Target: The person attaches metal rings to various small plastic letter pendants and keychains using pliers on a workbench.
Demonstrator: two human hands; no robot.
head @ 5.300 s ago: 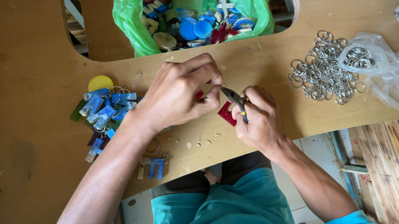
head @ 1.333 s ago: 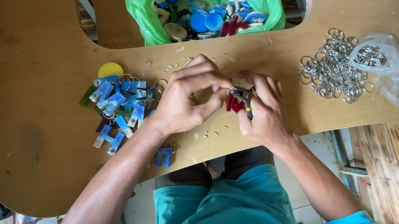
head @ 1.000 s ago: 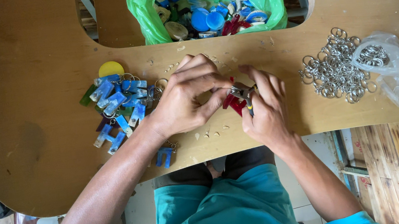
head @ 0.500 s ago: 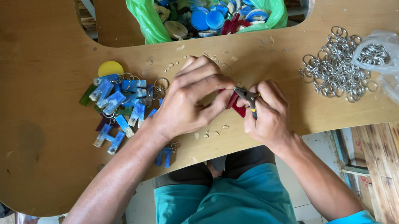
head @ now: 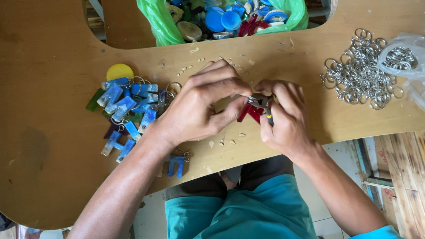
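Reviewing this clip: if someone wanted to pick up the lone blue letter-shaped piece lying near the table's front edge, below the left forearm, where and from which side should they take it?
Probably by its two side legs, pinched from above. The blue letter piece lies flat on the wooden table, apart from the blue pile, with its open end toward the table edge. The left hand and forearm lie just above it, so coming in from the table's front edge looks clearest.

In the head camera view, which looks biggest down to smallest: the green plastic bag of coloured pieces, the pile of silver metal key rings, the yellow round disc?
1. Green plastic bag, though its top is cut off.
2. Pile of silver metal key rings.
3. Yellow round disc, clearly smallest.
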